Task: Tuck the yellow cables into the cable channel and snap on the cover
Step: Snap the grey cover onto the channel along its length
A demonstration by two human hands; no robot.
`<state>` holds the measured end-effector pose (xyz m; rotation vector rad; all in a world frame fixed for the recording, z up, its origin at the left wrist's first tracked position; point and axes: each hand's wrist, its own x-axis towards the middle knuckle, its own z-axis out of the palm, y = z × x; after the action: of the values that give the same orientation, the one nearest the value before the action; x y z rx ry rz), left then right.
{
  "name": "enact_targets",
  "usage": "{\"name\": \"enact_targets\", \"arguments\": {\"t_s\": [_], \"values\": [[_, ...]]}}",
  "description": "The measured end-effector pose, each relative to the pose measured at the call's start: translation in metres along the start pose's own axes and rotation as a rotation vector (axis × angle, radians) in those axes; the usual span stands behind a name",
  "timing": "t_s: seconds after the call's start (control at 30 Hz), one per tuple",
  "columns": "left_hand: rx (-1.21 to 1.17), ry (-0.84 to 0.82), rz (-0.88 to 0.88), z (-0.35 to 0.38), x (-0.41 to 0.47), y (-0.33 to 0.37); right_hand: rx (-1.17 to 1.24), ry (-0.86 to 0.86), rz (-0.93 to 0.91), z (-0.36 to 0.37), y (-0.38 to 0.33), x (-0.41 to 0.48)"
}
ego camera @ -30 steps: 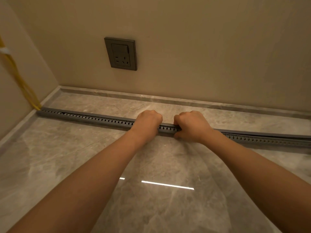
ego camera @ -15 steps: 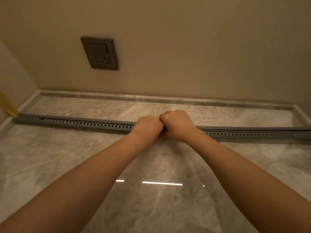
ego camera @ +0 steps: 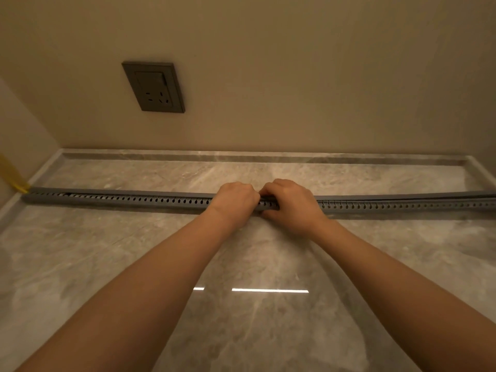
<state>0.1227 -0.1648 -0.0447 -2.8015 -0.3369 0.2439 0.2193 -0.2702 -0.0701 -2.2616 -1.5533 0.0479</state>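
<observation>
left hand and right hand, side by side, curled round the cable channel; cover sat raised toward 3 o'clock, yellow cables at 9 o'clock.

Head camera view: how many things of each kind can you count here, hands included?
hands: 2, the left hand and the right hand
cable channel: 1
cover: 1
wall socket: 1
yellow cables: 1 bundle, strands too blurred to count
Total: 6
</observation>
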Motion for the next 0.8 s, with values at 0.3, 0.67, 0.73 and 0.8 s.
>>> {"name": "enact_targets", "arguments": {"t_s": [0.3,0.67,0.73,0.8], "values": [[-0.024,0.016,0.008,0.0,0.001,-0.002,-0.142,0.007,0.005,-0.023,0.033,-0.024],[-0.02,0.002,0.021,0.002,0.003,-0.004,-0.34,-0.185,-0.105,-0.039,0.032,0.001],[-0.028,0.003,0.023,0.001,0.003,-0.004,-0.338,-0.181,-0.11,-0.038,0.032,0.001],[-0.038,0.002,0.025,0.0,0.003,-0.004,-0.335,-0.165,-0.111,-0.036,0.032,-0.001]]}}
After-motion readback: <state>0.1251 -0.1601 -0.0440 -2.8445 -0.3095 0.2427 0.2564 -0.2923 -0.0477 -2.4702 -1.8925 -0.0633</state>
